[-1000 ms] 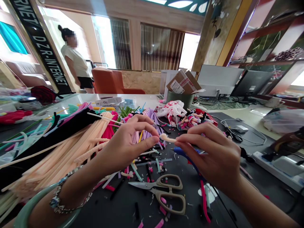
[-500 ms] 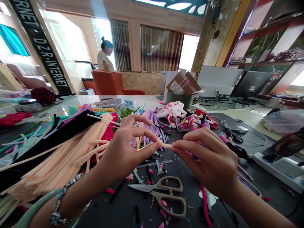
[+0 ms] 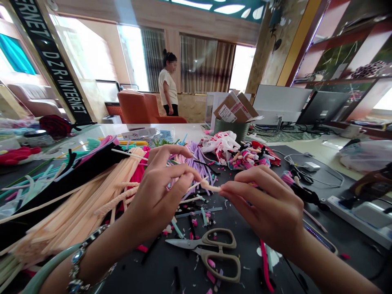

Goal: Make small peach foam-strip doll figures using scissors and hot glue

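"DZR-INTERNET" runs in white capitals down a black strip [image 3: 63, 77], far beyond and left of the scissors [image 3: 211, 248], with "ERNET" above it. A cardboard box [image 3: 243, 104], well beyond the scissors, bears a white label and a red-and-white one, their print too small to read.

The pipe cleaner [image 3: 214, 188] is a short, cream, fuzzy piece above and just beyond the scissors, with a small rounded knob at its left end and a thin strand trailing left. The right hand [image 3: 266, 204] has thumb and fingertips pinched on its straight end. The left hand [image 3: 167, 179] has a forefinger at the knob; whether its thumb grips anything, I cannot tell.

Left of the scissors lies a thick bundle of soft peach stems [image 3: 82, 200]; beyond them, fluffy lilac stems [image 3: 199, 157] and a crinkled white-and-red plastic bag [image 3: 222, 143]. The scissors have beige looped handles and smooth metal blades, lying on a dark table [image 3: 147, 275].
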A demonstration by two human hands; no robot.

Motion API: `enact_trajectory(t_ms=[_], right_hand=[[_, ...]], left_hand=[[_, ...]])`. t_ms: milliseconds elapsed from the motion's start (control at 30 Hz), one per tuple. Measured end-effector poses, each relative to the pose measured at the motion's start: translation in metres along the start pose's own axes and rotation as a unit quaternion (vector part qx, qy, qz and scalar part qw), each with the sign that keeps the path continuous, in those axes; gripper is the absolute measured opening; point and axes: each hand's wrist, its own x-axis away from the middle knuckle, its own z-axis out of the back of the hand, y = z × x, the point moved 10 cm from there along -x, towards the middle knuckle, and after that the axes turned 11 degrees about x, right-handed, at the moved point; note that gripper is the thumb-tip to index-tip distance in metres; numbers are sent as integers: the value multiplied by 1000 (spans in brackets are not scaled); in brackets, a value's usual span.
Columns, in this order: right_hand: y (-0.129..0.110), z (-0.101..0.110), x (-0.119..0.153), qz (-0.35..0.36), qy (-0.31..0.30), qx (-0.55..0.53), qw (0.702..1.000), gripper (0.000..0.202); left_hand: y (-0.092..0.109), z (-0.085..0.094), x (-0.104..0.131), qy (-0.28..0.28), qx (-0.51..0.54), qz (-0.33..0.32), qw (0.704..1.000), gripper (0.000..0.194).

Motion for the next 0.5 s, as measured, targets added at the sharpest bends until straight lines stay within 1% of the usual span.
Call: enact_trajectory(t_ms=[133,200,367,500], right_hand=[[2,0,-1,-5,5,-3,1000,9],[4,0,-1,-10,5,-2,1000,10],[4,1,1,-13,5,-2,1000,9],[2,0,1,-8,0,-2,1000,10]], left_hand=[[-3,13,-2,53,5,-3,999,13],[-1,15,-3,57,-10,-20,998,8],[9,9,-2,35,-54,-64,996,15],[8,-2,-1,-7,-60,-54,997,11]])
